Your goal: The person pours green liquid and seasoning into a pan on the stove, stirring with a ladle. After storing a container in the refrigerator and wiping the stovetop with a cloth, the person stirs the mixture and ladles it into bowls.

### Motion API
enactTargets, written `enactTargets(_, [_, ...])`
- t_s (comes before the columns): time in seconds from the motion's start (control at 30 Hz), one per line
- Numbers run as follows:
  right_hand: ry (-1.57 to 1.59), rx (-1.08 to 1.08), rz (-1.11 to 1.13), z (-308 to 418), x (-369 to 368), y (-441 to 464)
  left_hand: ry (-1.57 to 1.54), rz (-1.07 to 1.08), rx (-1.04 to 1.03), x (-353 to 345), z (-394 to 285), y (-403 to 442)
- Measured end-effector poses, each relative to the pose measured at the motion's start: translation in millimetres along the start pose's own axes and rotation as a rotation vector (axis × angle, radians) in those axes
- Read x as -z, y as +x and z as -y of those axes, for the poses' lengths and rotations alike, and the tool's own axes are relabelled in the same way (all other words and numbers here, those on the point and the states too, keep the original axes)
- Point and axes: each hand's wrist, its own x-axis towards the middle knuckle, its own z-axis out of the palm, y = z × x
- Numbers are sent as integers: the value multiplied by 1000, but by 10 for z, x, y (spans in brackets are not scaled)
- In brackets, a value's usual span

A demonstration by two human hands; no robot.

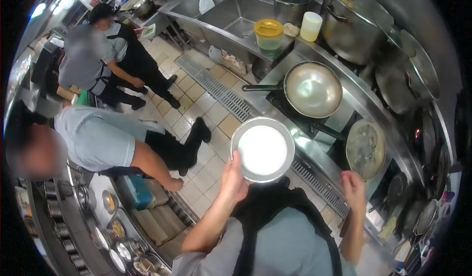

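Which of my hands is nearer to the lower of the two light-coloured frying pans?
Right. The right hand is by that frying pan's lower edge in view, contact unclear; the left hand is farther off, left of it, holding the metal bowl.

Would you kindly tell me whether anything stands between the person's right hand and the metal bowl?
Nothing visible stands between the right hand and the metal bowl, which the left hand holds.

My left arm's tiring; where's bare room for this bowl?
The rectangular steel sink looks bare between the white plastic container and the clear tub with a yellow lid. A bare steel strip between the round silver frying pan and tall steel pot looks too narrow. Crowded: the pan-covered stovetop and the metal dishes at lower left.
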Motion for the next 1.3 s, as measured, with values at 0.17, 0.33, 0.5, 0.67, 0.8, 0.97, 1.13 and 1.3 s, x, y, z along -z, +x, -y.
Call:
enactTargets(0.17, [-41, 66, 20, 68, 113, -87, -43, 56, -44, -80, 87, -165])
enactTargets(0.33, [-81, 50, 16, 106, 116, -135, -74, 65, -73, -144, 20, -140])
enactTargets(0.5, [-132, 76, 39, 104, 73, -183, -85, 4, -74, -238, -4, -169])
enactTargets(0.67, [-113, 44, 90, 10, -34, -180, -77, 107, -21, -226, 22, -141])
enactTargets(0.8, [-199, 136, 78, 179, -104, -196, -91, 132, -21, -208, 60, -108])
enactTargets(0.97, [-162, 63, 92, 244, -163, -260, -74, 123, -17, -187, 53, -142])
enactTargets(1.13, [-134, 65, 104, 271, -230, -338, -55, 86, -17, -190, 95, -155])
enactTargets(1.3, [-145, 36, 132, 265, -271, -374, -20, 116, -4, -167, 125, -135])
